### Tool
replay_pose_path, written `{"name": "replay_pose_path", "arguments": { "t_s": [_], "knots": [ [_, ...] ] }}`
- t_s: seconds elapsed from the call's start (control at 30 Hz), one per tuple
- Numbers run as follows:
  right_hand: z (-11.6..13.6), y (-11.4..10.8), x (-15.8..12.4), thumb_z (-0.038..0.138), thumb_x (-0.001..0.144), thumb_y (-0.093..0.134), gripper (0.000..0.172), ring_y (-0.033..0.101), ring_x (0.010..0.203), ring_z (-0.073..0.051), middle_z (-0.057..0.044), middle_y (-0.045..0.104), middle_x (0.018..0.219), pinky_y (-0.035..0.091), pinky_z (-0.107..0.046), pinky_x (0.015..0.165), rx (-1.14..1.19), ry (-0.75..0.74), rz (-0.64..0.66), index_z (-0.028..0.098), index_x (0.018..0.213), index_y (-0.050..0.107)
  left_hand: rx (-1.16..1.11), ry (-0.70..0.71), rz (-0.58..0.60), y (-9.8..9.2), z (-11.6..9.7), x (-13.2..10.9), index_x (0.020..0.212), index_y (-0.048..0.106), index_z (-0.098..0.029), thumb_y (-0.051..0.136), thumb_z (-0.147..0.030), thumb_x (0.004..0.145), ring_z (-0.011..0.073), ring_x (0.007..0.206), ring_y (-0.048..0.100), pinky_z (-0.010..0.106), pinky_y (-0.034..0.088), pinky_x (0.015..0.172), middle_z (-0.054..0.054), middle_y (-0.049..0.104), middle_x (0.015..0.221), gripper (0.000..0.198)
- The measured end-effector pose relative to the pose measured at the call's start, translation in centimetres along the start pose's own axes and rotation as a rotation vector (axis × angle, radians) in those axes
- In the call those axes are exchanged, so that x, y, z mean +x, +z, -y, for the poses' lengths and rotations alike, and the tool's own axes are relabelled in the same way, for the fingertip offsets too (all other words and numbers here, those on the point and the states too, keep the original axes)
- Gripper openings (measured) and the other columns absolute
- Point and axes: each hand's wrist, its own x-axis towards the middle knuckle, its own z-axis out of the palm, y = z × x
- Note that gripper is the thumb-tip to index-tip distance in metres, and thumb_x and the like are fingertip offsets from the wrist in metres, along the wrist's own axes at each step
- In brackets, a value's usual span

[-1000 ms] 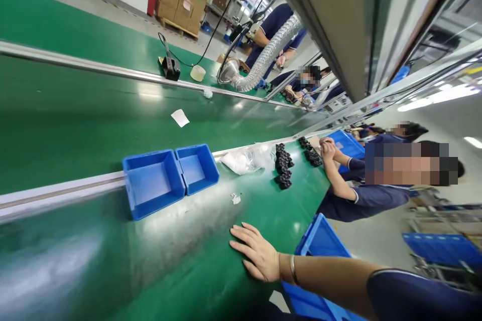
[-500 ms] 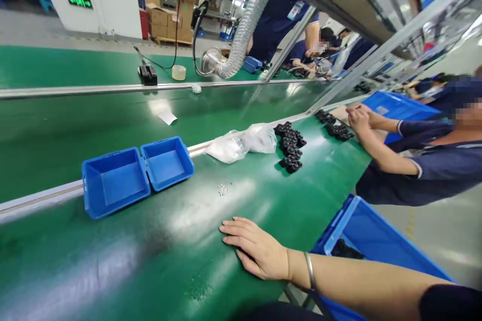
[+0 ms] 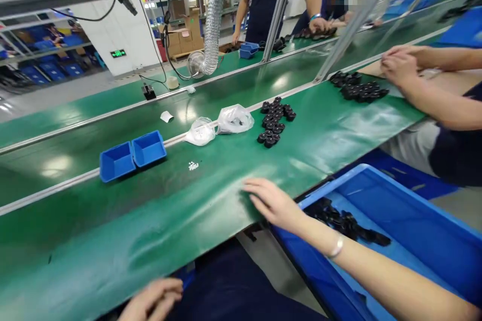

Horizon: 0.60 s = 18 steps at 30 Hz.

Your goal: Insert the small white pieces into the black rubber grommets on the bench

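Note:
My right hand (image 3: 276, 205) is over the green tabletop (image 3: 211, 210) near its front edge, fingers stretched out, with nothing in it. A bangle is on that wrist. Low in the picture, my left hand (image 3: 154, 301) is at the near edge of the table, slightly blurred. Its fingers are loosely bent with a gap between them, and I see nothing held. Beyond my right hand lies a cluster of black round parts (image 3: 273, 123). Small white pieces (image 3: 193, 165) are scattered on the table to the left of it.
Two blue bins (image 3: 148, 149) and two clear plastic bags (image 3: 235, 119) sit along the rail. A large blue crate (image 3: 406, 200) with black parts (image 3: 346, 220) stands below the table at right. A co-worker's hands (image 3: 401, 65) are beside more black parts (image 3: 363, 91).
The view has swung right and down. My right hand has drawn back toward the table's front edge. My left hand has come into view at the bottom.

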Motion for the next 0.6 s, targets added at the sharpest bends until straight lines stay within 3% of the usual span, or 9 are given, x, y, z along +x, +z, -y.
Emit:
{"name": "replay_pose_path", "arguments": {
  "t_s": [0.07, 0.17, 0.23, 0.3, 0.47, 0.6],
  "knots": [
    [-1.8, -2.5, -2.6, 0.016, 0.097, 0.048, 0.023, 0.058, 0.112, -0.024, -0.012, 0.062, 0.118, 0.049, -0.046, 0.098, -0.072, 0.125, -0.156, 0.02, 0.117, 0.058, 0.111, -0.016, -0.142, -3.3, -1.0, 3.7, 0.125, 0.06, -0.031, 0.05, -0.043, 0.095, 0.0228, 0.11, 0.064, 0.037, 0.053, 0.098, 0.005, 0.066, 0.121, 0.033],
    [-2.6, -4.1, -5.4, 0.016, 0.096, 0.049, 0.02, 0.06, 0.108, -0.024, -0.012, 0.063, 0.112, 0.049, -0.044, 0.095, -0.097, 0.158, -0.263, 0.02, 0.113, 0.059, 0.355, -0.093, -0.575, -8.6, -1.4, 11.7, 0.133, 0.055, -0.026, 0.059, -0.038, 0.088, 0.0331, 0.139, 0.038, 0.052, 0.032, 0.115, 0.012, 0.047, 0.144, 0.046],
    [-2.0, -4.0, -6.6, 0.015, 0.096, 0.049, 0.021, 0.061, 0.108, -0.023, -0.011, 0.063, 0.113, 0.05, -0.041, 0.095, -0.074, 0.114, -0.24, 0.02, 0.113, 0.06, 0.373, -0.157, -0.653, -10.9, -0.9, 17.0, 0.133, 0.056, -0.02, 0.068, -0.033, 0.082, 0.0399, 0.144, 0.027, 0.058, 0.027, 0.115, 0.018, 0.036, 0.151, 0.054],
    [-1.2, -3.4, -7.4, 0.015, 0.096, 0.049, 0.023, 0.062, 0.108, -0.022, -0.011, 0.063, 0.116, 0.052, -0.037, 0.093, -0.058, 0.051, -0.191, 0.021, 0.114, 0.061, 0.35, -0.217, -0.706, -11.8, 0.1, 20.9, 0.125, 0.061, -0.015, 0.072, -0.03, 0.08, 0.042, 0.137, 0.037, 0.061, 0.032, 0.11, 0.022, 0.044, 0.143, 0.049],
    [-0.2, -1.5, -6.9, 0.016, 0.093, 0.05, 0.023, 0.066, 0.103, -0.021, -0.01, 0.066, 0.112, 0.057, -0.031, 0.087, -0.08, -0.033, -0.182, 0.022, 0.111, 0.064, 0.195, -0.247, -0.873, -13.8, 3.0, 25.2, 0.116, 0.061, -0.016, 0.063, -0.032, 0.091, 0.0256, 0.114, 0.058, 0.05, 0.049, 0.097, 0.01, 0.06, 0.125, 0.03],
    [0.0, -0.8, -5.9, 0.018, 0.092, 0.051, 0.023, 0.069, 0.1, -0.02, -0.009, 0.068, 0.112, 0.059, -0.026, 0.085, -0.107, -0.001, -0.159, 0.022, 0.109, 0.065, -0.042, -0.181, -1.066, -19.3, 3.7, 28.3, 0.117, 0.06, -0.015, 0.061, -0.034, 0.093, 0.0218, 0.102, 0.063, 0.043, 0.055, 0.086, 0.009, 0.063, 0.118, 0.031]
  ]
}}
